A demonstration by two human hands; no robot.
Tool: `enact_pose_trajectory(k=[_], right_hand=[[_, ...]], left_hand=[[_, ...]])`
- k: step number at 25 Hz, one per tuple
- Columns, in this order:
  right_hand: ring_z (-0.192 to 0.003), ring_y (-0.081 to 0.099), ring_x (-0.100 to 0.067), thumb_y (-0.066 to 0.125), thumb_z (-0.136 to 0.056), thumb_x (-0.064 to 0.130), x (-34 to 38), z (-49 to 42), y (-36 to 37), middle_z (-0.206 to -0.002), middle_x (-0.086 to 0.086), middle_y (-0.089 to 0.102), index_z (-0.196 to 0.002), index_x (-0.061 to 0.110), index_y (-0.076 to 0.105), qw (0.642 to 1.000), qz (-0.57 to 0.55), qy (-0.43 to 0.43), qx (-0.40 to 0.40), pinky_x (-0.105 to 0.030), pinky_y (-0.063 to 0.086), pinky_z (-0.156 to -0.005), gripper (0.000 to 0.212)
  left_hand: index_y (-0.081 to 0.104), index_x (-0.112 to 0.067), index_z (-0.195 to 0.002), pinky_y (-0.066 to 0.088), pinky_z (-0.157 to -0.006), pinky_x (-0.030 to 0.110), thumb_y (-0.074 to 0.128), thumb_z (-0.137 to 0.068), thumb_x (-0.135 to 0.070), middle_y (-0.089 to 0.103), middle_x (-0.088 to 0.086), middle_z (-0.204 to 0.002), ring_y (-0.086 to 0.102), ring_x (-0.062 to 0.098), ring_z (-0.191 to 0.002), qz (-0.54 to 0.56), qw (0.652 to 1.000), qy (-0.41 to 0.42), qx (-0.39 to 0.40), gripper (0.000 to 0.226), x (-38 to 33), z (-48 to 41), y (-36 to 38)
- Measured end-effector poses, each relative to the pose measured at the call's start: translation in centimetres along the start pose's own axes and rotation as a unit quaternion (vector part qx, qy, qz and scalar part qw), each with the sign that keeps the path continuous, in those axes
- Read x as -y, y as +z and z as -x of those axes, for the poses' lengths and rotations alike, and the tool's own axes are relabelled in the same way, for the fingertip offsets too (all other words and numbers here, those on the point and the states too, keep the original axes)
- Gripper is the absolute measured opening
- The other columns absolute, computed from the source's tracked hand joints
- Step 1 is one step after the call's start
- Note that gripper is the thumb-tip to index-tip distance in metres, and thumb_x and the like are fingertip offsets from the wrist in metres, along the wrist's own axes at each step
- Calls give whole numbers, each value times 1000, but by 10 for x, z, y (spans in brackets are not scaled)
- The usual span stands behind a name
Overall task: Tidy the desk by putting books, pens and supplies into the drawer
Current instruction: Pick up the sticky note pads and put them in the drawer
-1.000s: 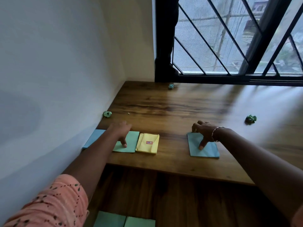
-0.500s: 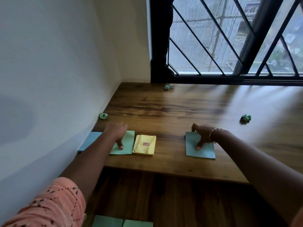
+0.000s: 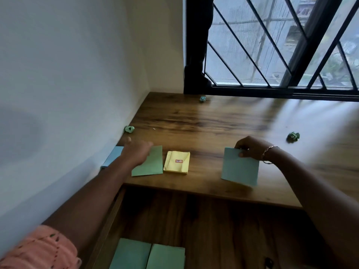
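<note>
Right hand (image 3: 250, 149) pinching blue book (image 3: 240, 167); left hand (image 3: 136, 154) on green book (image 3: 149, 164).

Only one bit of writing is showing up anywhere: a small white label with a red border (image 3: 178, 161), sitting in the middle of the yellow booklet (image 3: 176, 165) at the lower centre of the frame, on the tabletop (image 3: 213, 123). There's a couple of handwritten characters on it, but they're coming out too small and blurry to read properly. The green and blue booklets around it are looking blank, so no brands, numbers or signs are turning up anywhere else in the frame.
</note>
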State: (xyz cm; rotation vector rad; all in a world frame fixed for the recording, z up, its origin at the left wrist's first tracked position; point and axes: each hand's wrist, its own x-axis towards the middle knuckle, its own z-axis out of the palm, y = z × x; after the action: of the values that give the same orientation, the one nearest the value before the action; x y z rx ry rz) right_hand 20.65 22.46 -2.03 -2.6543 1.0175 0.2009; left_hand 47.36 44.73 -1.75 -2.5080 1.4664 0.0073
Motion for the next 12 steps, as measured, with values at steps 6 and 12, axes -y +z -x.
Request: enact_pose_trajectory(k=[6, 12], right_hand=[[-81, 53, -17, 68, -79, 3, 62, 43, -2, -84, -6, 60, -100, 6, 68, 986, -122, -112, 3, -25, 39, -71, 22], [-83, 58, -6, 67, -78, 18, 139, 74, 86, -91, 1, 63, -100, 15, 66, 951, -213, -166, 151, -26, 47, -77, 22]], left_hand=[[63, -12, -118, 43, -85, 30, 68, -81, -8, 63, 6, -118, 57, 23, -106, 143, 985, 56, 83, 38, 25, 46, -51], [64, -7, -111, 41, -76, 29, 68, -81, -10, 65, 8, -111, 58, 19, -97, 110, 940, 150, 287, 30, -6, 95, 26]])
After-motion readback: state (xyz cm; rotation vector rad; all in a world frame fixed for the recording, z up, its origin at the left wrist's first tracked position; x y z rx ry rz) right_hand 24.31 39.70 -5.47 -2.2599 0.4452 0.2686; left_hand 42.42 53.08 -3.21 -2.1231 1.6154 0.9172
